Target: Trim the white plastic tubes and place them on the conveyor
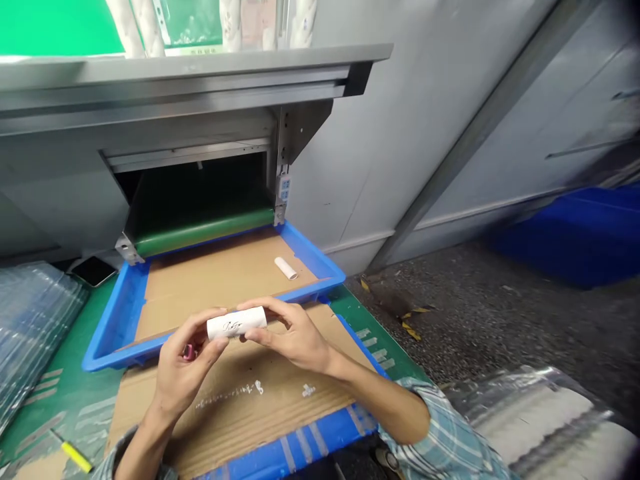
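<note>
Both my hands hold one white tube (237, 322) with dark script on it, lying level over a cardboard sheet (280, 400). My left hand (183, 363) pinches its left end, and a small pink thing (189, 351) shows by that hand's fingers. My right hand (295, 337) grips the tube's right end with curled fingers. A second white tube (285, 268) lies in the blue tray (107, 340) beyond, on its cardboard liner.
A green conveyor roller (205, 230) ends at the tray under a grey machine housing (190, 87). Stacks of clear plastic bags lie at left (30, 320) and lower right (540, 420). A yellow pen (75, 455) rests on the green bench. A blue bin (575, 233) stands on the floor.
</note>
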The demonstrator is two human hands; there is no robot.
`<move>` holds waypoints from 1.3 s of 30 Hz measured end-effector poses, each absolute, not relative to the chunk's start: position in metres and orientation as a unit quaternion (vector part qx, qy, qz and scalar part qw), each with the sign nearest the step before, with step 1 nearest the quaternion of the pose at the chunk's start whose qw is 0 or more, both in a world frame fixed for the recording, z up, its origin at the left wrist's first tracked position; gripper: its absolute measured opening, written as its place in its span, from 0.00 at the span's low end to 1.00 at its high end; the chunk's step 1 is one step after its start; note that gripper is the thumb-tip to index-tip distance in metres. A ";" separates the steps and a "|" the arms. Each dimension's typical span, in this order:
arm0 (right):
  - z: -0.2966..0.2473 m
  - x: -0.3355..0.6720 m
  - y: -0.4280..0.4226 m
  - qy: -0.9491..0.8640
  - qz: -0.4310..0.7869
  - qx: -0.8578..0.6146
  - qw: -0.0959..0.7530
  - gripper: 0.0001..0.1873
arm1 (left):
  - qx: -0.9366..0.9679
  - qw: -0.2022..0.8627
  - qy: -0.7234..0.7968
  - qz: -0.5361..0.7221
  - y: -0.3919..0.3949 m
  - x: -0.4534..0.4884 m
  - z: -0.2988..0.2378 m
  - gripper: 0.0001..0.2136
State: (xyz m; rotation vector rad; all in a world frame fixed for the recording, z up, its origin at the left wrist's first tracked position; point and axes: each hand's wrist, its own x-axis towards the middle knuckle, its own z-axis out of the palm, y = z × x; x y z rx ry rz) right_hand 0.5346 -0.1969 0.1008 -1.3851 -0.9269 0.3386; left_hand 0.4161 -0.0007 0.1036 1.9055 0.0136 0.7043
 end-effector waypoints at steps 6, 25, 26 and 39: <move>0.094 0.531 -0.200 -0.391 0.179 -0.581 0.691 0.23 | 0.800 0.511 0.013 0.314 -0.006 0.415 0.102 0.12; 0.086 0.530 -0.201 -0.378 0.204 -0.569 0.701 0.22 | 0.826 0.480 0.014 0.297 -0.003 0.415 0.093 0.13; 0.086 0.529 -0.201 -0.380 0.215 -0.558 0.706 0.23 | 0.826 0.478 0.008 0.299 -0.003 0.415 0.092 0.13; 0.092 0.523 -0.201 -0.422 0.212 -0.476 0.742 0.19 | 0.822 0.456 -0.104 0.323 -0.001 0.418 0.081 0.17</move>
